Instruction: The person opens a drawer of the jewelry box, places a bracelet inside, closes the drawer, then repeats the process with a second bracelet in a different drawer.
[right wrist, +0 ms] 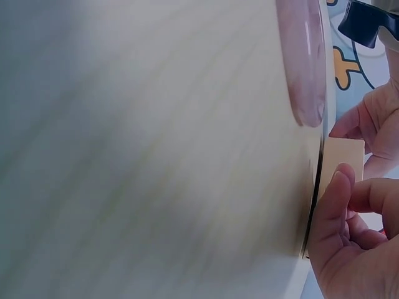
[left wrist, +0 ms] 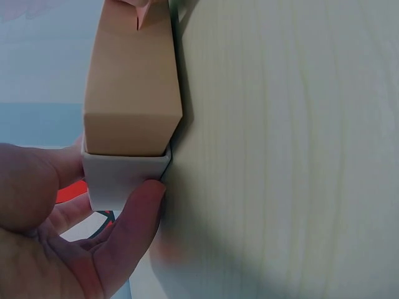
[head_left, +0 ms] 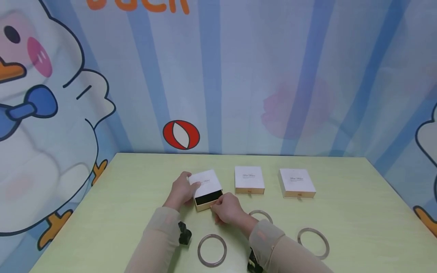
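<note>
A white gift box [head_left: 206, 182] with a sliding drawer sits at the left of the row. Its tan drawer [left wrist: 129, 75] is partly pulled out, showing a black inside. My left hand [head_left: 181, 190] grips the white sleeve, its thumb on top. In the left wrist view, fingers of that hand hold the sleeve's sides [left wrist: 118, 180]. At the drawer's front, my right hand [head_left: 229, 209] pinches the small pull tab [left wrist: 138, 23]. A greyish bangle [head_left: 199, 251] lies between my forearms; another bangle [head_left: 261, 211] is partly behind my right wrist.
Two more white boxes, one in the middle [head_left: 249, 176] and one at right [head_left: 297, 180], stand with drawers shut. A third bangle [head_left: 327, 248] lies by my right sleeve, partly hidden. A printed cloth backdrop [head_left: 239, 94] rises behind the table [head_left: 355, 212].
</note>
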A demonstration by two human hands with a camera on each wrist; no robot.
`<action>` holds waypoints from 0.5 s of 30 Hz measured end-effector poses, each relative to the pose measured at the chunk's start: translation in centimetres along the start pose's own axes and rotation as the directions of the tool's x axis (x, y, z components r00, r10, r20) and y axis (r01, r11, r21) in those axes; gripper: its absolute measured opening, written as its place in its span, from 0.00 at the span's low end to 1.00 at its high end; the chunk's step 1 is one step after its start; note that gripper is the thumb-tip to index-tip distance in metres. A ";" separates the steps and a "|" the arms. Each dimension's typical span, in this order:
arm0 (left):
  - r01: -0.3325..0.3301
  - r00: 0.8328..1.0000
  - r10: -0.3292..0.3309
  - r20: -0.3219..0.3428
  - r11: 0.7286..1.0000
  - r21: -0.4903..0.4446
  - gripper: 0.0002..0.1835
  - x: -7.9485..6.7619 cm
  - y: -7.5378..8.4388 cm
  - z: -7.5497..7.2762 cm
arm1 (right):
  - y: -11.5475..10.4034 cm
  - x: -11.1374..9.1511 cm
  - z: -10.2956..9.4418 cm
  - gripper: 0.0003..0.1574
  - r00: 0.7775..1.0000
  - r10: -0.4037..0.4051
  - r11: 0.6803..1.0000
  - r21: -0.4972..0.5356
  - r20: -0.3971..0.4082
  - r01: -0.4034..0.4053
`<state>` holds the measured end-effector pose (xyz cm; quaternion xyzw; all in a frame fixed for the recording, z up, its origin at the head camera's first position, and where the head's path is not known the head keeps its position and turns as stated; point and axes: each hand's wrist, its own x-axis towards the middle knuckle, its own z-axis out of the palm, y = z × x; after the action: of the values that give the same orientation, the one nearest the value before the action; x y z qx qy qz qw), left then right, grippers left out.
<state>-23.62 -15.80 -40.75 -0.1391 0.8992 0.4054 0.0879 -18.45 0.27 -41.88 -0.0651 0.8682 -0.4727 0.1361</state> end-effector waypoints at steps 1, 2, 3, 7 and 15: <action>0.000 1.000 0.000 0.000 1.000 0.001 0.31 0.0 0.0 0.0 | 0.0 0.0 0.0 0.14 1.000 0.001 1.000 -0.002 0.001 -0.001; 0.000 1.000 0.000 0.000 1.000 0.003 0.31 0.0 0.1 0.0 | 0.0 0.0 0.0 0.14 1.000 0.000 1.000 -0.004 0.000 0.000; 0.001 1.000 -0.001 0.001 1.000 0.007 0.31 -0.1 0.0 0.0 | 0.0 -0.1 0.0 0.14 1.000 -0.001 1.000 -0.006 0.000 0.001; 0.020 1.000 -0.020 0.003 1.000 0.006 0.31 0.0 0.3 -0.1 | -0.1 0.0 -0.1 0.15 1.000 -0.016 1.000 -0.020 0.002 0.016; 0.038 0.999 -0.038 0.014 0.999 -0.002 0.31 -0.1 0.4 -0.2 | 0.0 -0.2 -0.2 0.17 0.999 -0.049 0.995 -0.082 -0.002 0.048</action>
<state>-23.62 -15.69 -40.31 -0.1532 0.8954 0.4056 0.1018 -18.32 0.43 -41.76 -0.0907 0.8853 -0.4400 0.1199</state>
